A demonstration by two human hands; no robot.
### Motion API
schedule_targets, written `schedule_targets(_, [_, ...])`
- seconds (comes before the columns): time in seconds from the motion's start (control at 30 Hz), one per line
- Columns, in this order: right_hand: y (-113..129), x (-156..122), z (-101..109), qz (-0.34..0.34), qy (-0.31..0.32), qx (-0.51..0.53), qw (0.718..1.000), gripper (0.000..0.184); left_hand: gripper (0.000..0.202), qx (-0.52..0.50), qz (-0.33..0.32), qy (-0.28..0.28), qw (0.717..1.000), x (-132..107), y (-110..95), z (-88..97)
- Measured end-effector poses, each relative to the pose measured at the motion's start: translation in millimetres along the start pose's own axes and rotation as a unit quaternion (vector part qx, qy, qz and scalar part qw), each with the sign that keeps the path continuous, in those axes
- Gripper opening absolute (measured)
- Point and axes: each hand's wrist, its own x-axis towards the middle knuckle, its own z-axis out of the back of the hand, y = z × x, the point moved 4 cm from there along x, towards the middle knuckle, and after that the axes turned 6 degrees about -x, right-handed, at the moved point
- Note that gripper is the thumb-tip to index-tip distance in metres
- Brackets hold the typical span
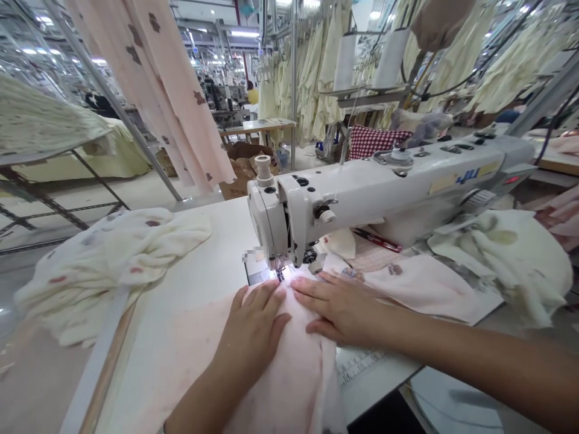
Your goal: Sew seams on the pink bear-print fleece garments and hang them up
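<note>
Pale pink fabric (pixel 294 374) runs from the front edge of the table up to the presser foot (pixel 280 274) of a white sewing machine (pixel 380 187). On the fabric, just left of the foot, my left hand (pixel 256 319) lies flat with its fingers stretched forward. My right hand (pixel 339 307) rests on the cloth to the right of the foot, fingers extended and pointing left. Both hands press down from above and grip nothing. The needle area is lit, but the needle itself is too small to make out.
A bunched cream cloth (pixel 122 259) lies at the table's left edge. Right of the needle, under the machine arm, are a red tool (pixel 377 239) and a printed pink piece (pixel 420 280). More cream fabric (pixel 511 253) lies far right. Pink cloth (pixel 158 90) hangs behind.
</note>
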Motion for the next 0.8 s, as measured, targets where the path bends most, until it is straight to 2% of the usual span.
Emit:
schedule_targets(0.23, [-7,2,-1,0.009,0.002,0.0,1.0,0.058,0.028,0.017,-0.028,-0.031,0.999,1,2,-0.8])
schedule_targets(0.4, [-14,13,0,0.013,-0.006,-0.01,1.0,0.056,0.023,0.013,-0.025,-0.061,0.998,8,9,-0.6])
schedule_targets(0.63, [-27,31,5,0.01,-0.026,-0.059,0.998,0.04,0.028,0.044,-0.023,-0.069,0.996,20,29,-7.2])
schedule_targets(0.8, [-34,33,2,-0.009,-0.057,0.006,0.998,0.03,0.029,0.067,-0.026,-0.09,0.993,29,34,-5.7])
